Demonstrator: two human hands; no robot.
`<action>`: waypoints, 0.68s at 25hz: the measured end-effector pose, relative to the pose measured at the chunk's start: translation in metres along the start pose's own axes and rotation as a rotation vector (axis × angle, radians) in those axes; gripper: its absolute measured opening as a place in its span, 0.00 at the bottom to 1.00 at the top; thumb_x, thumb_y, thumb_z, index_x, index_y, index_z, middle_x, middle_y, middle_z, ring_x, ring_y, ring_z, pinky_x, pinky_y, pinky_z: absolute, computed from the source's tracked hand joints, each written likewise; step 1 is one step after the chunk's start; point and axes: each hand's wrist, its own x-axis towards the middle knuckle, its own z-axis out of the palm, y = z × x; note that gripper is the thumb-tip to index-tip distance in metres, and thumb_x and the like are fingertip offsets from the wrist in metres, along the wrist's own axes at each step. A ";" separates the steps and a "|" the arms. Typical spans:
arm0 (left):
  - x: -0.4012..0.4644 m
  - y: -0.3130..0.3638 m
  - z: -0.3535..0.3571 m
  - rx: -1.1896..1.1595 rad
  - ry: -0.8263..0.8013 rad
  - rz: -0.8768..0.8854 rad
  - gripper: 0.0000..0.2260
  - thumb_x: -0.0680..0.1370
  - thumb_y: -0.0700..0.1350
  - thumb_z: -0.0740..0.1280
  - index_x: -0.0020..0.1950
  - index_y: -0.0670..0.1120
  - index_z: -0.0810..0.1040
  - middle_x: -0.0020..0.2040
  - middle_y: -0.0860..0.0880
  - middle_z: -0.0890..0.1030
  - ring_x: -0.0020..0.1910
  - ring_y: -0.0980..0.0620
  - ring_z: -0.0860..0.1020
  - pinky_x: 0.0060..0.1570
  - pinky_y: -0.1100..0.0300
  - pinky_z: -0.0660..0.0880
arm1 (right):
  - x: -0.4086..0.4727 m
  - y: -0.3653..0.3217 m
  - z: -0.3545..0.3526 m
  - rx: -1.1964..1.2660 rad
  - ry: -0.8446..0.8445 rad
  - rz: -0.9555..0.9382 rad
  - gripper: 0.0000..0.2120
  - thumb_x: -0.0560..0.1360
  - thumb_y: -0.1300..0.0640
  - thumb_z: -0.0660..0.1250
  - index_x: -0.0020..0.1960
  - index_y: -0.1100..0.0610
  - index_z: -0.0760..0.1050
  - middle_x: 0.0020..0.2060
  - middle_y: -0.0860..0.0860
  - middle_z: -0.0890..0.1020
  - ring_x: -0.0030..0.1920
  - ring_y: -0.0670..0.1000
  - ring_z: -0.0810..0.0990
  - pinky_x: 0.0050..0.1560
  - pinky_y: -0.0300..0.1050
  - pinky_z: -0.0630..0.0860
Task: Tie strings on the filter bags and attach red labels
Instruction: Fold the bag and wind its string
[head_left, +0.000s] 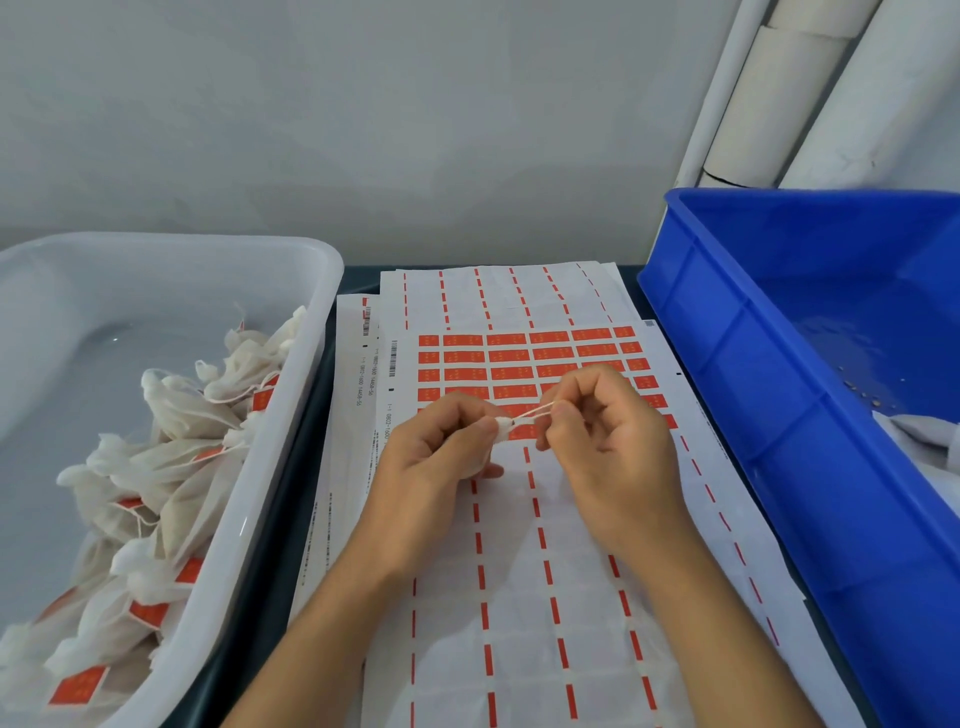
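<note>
Now L hand (441, 441) pinches bag (503, 428) neck, R hand (602, 421) pinches its string (530, 413), both mid label sheet (571, 597); white tub (291, 415) at sheet's left edge.

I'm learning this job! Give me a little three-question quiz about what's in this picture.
1. True or false: the left hand pinches a filter bag.
2. What does the right hand pull? A) a string B) a label C) a lid
3. Fill in: the finished bags lie in the ____ tub on the left, some already with red labels.

Key:
1. True; the bag's gathered top sits between its fingertips, above the label sheet.
2. A; the string runs from the bag to its fingers.
3. White. The blue bin stands on the right.
</note>
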 end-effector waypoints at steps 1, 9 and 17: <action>0.000 -0.001 0.000 0.006 0.001 -0.004 0.08 0.80 0.48 0.66 0.46 0.48 0.83 0.42 0.49 0.82 0.41 0.53 0.80 0.52 0.49 0.84 | 0.001 0.000 -0.002 0.002 0.014 0.011 0.04 0.81 0.56 0.67 0.48 0.48 0.76 0.42 0.42 0.82 0.47 0.46 0.84 0.46 0.32 0.80; -0.001 -0.008 0.000 0.099 -0.020 0.043 0.07 0.81 0.50 0.65 0.52 0.54 0.83 0.45 0.52 0.83 0.46 0.52 0.82 0.48 0.57 0.82 | 0.006 -0.001 -0.001 0.306 -0.086 0.240 0.10 0.82 0.65 0.63 0.46 0.54 0.79 0.39 0.52 0.84 0.39 0.51 0.84 0.44 0.41 0.82; -0.001 -0.003 0.002 0.068 -0.003 0.006 0.08 0.84 0.47 0.66 0.49 0.54 0.84 0.40 0.47 0.82 0.39 0.49 0.79 0.41 0.66 0.77 | 0.009 0.004 -0.009 0.735 -0.175 0.370 0.15 0.84 0.64 0.61 0.61 0.50 0.83 0.50 0.53 0.85 0.48 0.50 0.84 0.50 0.44 0.81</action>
